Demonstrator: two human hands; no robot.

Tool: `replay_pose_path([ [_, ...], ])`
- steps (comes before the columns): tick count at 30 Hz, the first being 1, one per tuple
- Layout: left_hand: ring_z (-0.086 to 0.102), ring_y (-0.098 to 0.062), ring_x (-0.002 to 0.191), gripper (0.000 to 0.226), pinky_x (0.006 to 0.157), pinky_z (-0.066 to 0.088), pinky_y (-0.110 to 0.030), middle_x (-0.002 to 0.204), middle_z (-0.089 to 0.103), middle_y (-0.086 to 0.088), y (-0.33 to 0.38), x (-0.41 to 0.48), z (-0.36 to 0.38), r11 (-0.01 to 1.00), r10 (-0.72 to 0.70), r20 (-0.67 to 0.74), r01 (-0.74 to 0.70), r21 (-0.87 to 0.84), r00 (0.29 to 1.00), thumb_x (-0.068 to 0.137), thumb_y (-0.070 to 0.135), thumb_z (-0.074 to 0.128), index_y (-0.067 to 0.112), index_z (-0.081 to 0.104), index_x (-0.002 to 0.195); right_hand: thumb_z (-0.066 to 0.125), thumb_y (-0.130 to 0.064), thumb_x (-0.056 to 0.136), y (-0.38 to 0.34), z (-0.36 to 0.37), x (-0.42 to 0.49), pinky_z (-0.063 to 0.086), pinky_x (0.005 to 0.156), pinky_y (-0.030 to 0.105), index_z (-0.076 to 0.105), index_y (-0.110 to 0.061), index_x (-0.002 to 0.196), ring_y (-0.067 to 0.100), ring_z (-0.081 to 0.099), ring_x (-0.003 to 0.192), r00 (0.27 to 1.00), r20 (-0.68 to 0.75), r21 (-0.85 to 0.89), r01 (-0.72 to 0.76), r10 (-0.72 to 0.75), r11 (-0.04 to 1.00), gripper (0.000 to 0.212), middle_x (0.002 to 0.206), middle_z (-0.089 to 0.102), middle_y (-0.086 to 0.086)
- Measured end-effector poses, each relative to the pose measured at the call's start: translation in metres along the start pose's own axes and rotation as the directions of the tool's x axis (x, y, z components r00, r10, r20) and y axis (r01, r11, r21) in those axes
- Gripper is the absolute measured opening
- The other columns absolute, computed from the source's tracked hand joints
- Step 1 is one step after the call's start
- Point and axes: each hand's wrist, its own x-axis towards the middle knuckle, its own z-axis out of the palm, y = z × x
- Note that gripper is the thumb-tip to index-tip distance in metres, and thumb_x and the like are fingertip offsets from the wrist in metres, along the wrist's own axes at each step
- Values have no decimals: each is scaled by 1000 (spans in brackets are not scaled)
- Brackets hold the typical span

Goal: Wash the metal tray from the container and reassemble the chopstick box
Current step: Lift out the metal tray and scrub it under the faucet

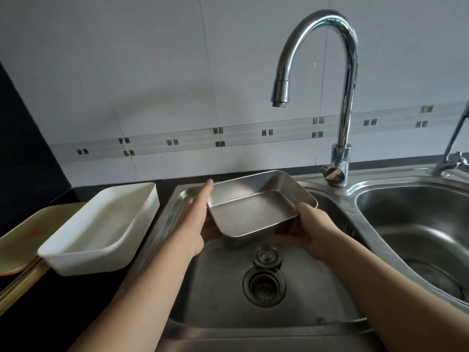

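While both hands hold it over the left basin, the metal tray sits at frame center, open side up, tilted slightly toward the camera, under and a bit to 7 o'clock of the faucet spout. Largest first: double steel sink fills the lower middle and right, left basin below the tray, right basin at 3 o'clock. Tiled wall spans the top half, with a decorative band running 9 to 3 o'clock. Dark countertop at 8 o'clock. White plastic container at 9 o'clock of the tray, resting on the counter just beside the sink rim, open side up, interior bare. Pale green lid further out at 9 o'clock, partly under the container, with an orange patch on it. Gooseneck faucet at 1 o'clock, no water visible at the spout. Left hand grasps the tray's left edge, index finger stretched along the rim toward 12 o'clock, other fingers under the tray. Right hand grasps the tray's near right corner, thumb on the rim, fingers underneath. Chopsticks at 8 o'clock, bundle poking out from under the container, blurred. Second tap at 3 o'clock, cut off by the frame edge. Drain strainer at 6 o'clock of the tray, in the left basin floor. Drain plug lies just beside the strainer, at its 12 o'clock.
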Motion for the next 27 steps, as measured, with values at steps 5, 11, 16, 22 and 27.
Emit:
replay_pose_path([
  [5, 70, -24, 104, 53, 99, 53, -42, 115, 73, -4, -27, 12, 10, 996, -37, 20, 39, -79, 999, 78, 60, 75, 29, 64, 120, 46, -6, 88, 5, 0, 11, 60, 59, 50, 57, 8, 113, 41, 68, 79, 1000, -5, -60, 26, -26, 998, 30, 95, 63, 34],
  [11, 66, -24, 96, 26, 83, 47, -36, 110, 69, -5, -36, 23, 3, 995, -20, -68, 13, -102, 997, 96, 45, 60, 25, 64, 112, 55, -51, 85, 11, -6, 20, 55, 62, 37, 60, -10, 113, 26, 65, 72, 989, -83, -534, 59, -121, 844, 50, 91, 66, 7],
  [16, 64, -24, 102, 22, 84, 45, -38, 112, 67, -3, -40, 30, 2, 999, 33, -49, -34, -17, 998, 97, 41, 57, 27, 62, 113, 54, -34, 90, -9, -17, 18, 43, 84, 31, 60, -14, 126, 27, 61, 104, 858, -208, -622, 255, -470, 740, 42, 120, 65, 10],
  [22, 68, -30, 106, 33, 91, 54, -43, 115, 71, -6, -40, 33, 5, 999, 40, -10, -40, 17, 999, 98, 39, 56, 25, 62, 126, 52, -22, 92, -50, -21, 19, 54, 90, 42, 64, -18, 121, 25, 65, 96, 766, -198, -604, 396, -611, 692, 31, 101, 68, 0],
  [27, 65, -27, 105, 15, 104, 48, -47, 101, 67, 1, -42, 36, 5, 998, 25, 11, -26, 51, 1000, 100, 38, 54, 26, 63, 102, 45, -32, 89, -62, -27, 45, 59, 83, 48, 49, -26, 140, 26, 71, 83, 788, -181, -618, 375, -589, 692, 52, 108, 72, 6],
])
